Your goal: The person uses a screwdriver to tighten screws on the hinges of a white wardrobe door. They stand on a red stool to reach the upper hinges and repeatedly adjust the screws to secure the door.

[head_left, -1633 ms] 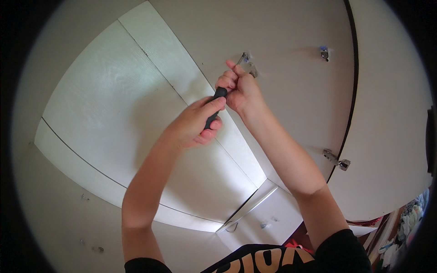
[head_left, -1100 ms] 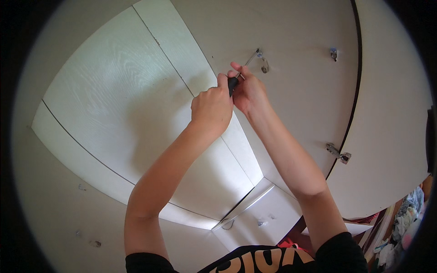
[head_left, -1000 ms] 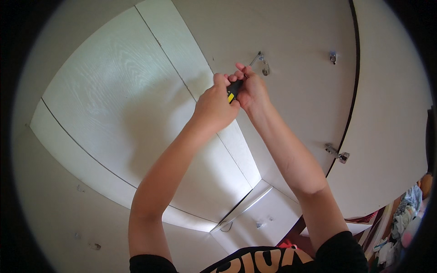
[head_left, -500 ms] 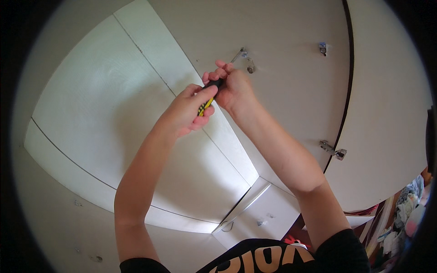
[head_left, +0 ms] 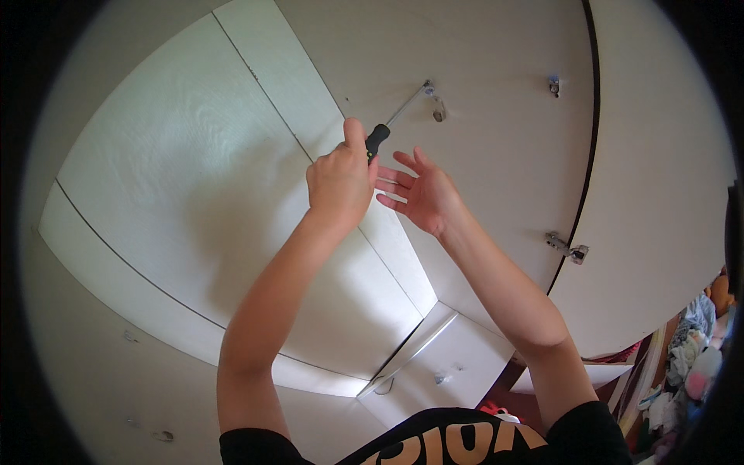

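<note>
My left hand (head_left: 339, 182) is wrapped round the black and yellow handle of a screwdriver (head_left: 377, 141), thumb along it. The long metal shaft slants up and right. Its tip meets a small metal fitting (head_left: 429, 87) on the grey panel, beside a dangling metal hinge piece (head_left: 439, 110). Just right of the handle, my right hand (head_left: 430, 200) is open, fingers spread and palm turned toward the screwdriver. It looks apart from the handle, though its fingertips are close to my left hand.
A white wood-grained door (head_left: 178, 178) fills the left. Other metal hinges sit on the grey panel, one at upper right (head_left: 553, 85) and one by the dark seam (head_left: 566, 248). Below is a small white panel (head_left: 457, 349). Clothes and soft things (head_left: 690, 356) lie piled at lower right.
My right hand has let go of the screwdriver and moved down and right, fingers opening. My left hand has turned and shifted slightly right, keeping its grip; the shaft now shows.
</note>
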Demonstrator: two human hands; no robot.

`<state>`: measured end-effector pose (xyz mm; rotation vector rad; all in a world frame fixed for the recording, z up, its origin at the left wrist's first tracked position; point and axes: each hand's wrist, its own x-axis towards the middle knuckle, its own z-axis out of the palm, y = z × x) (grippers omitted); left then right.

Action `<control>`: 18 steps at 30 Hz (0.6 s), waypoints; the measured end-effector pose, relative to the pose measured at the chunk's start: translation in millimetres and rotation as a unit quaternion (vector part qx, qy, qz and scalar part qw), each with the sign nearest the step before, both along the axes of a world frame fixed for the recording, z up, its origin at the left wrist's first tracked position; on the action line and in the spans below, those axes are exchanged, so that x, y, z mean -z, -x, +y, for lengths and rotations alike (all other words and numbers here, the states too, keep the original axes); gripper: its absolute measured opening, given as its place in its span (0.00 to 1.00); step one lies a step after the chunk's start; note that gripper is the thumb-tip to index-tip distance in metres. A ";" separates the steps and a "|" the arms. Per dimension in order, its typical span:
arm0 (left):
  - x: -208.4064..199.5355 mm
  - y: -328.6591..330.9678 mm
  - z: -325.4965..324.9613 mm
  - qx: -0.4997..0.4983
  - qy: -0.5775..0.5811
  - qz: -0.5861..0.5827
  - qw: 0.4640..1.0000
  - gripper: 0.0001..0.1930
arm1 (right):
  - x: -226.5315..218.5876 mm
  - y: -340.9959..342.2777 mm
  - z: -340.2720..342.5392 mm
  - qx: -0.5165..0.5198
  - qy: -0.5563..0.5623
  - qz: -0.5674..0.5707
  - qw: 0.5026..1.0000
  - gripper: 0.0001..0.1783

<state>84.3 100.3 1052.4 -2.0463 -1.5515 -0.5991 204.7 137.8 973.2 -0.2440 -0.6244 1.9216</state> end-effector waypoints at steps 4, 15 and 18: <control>-3.6 -6.6 -2.1 -0.002 -0.028 -0.028 0.999 0.21 | -40.5 -3.4 -16.0 -0.005 -0.086 -0.091 0.992 0.28; 3.7 15.1 -20.9 0.146 -0.102 -0.151 0.972 0.30 | -40.9 48.6 -3.7 0.104 -0.072 0.024 0.992 0.16; 10.6 41.1 -41.4 0.234 -0.026 -0.213 0.948 0.37 | -48.0 42.8 -10.8 0.117 -0.124 0.048 0.984 0.20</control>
